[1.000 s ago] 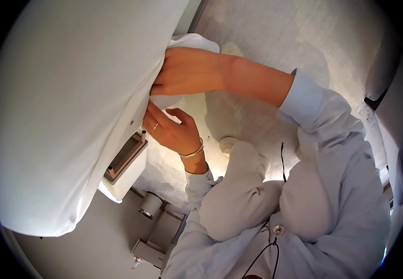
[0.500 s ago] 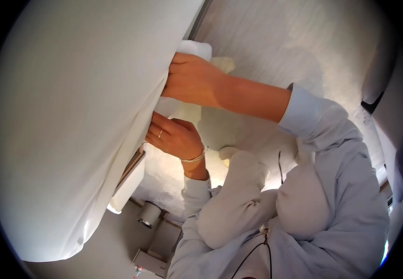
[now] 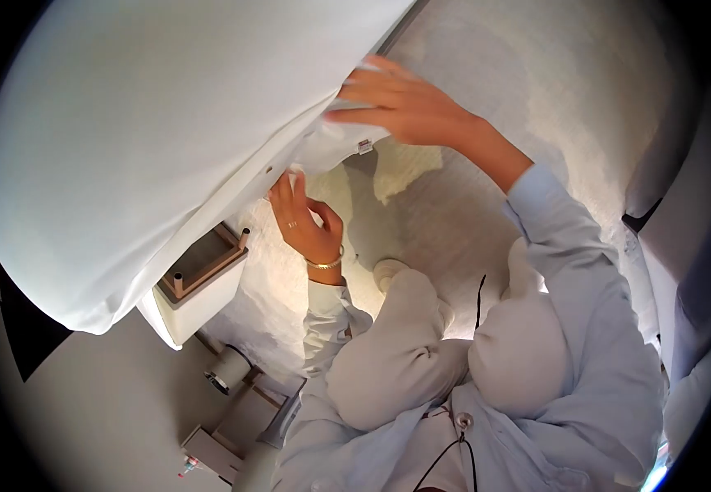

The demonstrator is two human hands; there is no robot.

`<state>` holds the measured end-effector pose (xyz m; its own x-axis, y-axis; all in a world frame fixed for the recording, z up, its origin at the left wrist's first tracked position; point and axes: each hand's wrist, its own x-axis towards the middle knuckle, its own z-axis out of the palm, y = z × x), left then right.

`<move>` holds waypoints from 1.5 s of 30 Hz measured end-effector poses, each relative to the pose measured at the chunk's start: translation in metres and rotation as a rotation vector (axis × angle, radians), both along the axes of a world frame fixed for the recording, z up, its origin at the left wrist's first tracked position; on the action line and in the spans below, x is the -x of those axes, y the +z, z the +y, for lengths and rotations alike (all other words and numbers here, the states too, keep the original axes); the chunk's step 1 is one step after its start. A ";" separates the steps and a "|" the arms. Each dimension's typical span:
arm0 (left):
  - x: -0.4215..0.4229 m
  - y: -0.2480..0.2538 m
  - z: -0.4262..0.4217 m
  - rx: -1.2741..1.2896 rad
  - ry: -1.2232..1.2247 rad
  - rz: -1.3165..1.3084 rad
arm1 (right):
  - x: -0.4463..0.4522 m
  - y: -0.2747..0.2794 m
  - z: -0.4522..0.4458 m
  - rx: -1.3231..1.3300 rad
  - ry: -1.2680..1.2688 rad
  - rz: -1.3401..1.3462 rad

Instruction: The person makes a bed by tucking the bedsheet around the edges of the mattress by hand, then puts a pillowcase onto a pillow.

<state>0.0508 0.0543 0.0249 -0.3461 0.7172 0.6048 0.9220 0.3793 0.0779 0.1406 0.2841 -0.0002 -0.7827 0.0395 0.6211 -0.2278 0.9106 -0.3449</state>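
White bed linen (image 3: 166, 139) by left hand (image 3: 306, 228), impossible to tell whether pinched, and by right hand (image 3: 411, 105), splayed apart.

We see a white box-like stand (image 3: 212, 303) with a brown rim, a pale cylinder (image 3: 228, 369) beside wooden-edged furniture (image 3: 212, 453), and mottled carpet (image 3: 528, 82).

Wears a pale blue-grey long-sleeved top (image 3: 578, 238), off-white trousers (image 3: 384, 361), a black cord (image 3: 462, 438) with a round metallic fitting (image 3: 464, 421), a ring (image 3: 292, 224) and a slim bracelet (image 3: 325, 264)
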 end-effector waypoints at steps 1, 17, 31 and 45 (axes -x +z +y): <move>-0.010 -0.001 -0.003 0.015 -0.010 -0.002 | -0.012 -0.014 0.004 -0.009 0.011 -0.004; -0.012 -0.046 -0.006 -0.182 0.219 -1.539 | 0.005 -0.090 -0.004 1.168 -0.022 -0.367; -0.027 0.010 0.050 -0.866 -0.053 -2.087 | -0.031 0.015 -0.045 0.371 -0.132 0.098; -0.046 0.004 0.013 -0.341 0.155 -0.474 | 0.000 -0.004 -0.031 -0.062 -0.241 -0.044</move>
